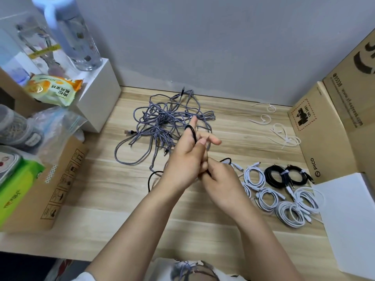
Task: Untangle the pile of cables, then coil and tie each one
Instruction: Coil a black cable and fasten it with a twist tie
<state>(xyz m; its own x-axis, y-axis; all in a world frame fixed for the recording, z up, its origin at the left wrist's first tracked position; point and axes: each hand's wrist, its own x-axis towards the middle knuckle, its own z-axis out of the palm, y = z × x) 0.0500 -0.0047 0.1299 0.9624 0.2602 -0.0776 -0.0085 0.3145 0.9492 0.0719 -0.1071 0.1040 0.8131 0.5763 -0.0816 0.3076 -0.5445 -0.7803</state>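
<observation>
Left hand (187,157) raised over the middle of the wooden worktop (121,209), fingers mostly stretched out, with a loop of black cable (191,133) lying round them; thumb and forefinger pointing away toward the wall. Right hand (220,180) pressing against the heel of the left, fingers curled and pinching the same black cable low down, a short bend of it showing just beyond the knuckles. Rest of that cable trailing down to the worktop left of the wrists, curving in an arc. Behind the hands, lying tangled and loose: the pile of grey braided cables (162,122), one plug end poking out to the left. Sitting to the right, near a cardboard box (324,128): coiled white cables (284,201) and two coiled black cables (284,176), each bound. Farther back on the right, lying scattered: white zip ties (278,128)
</observation>
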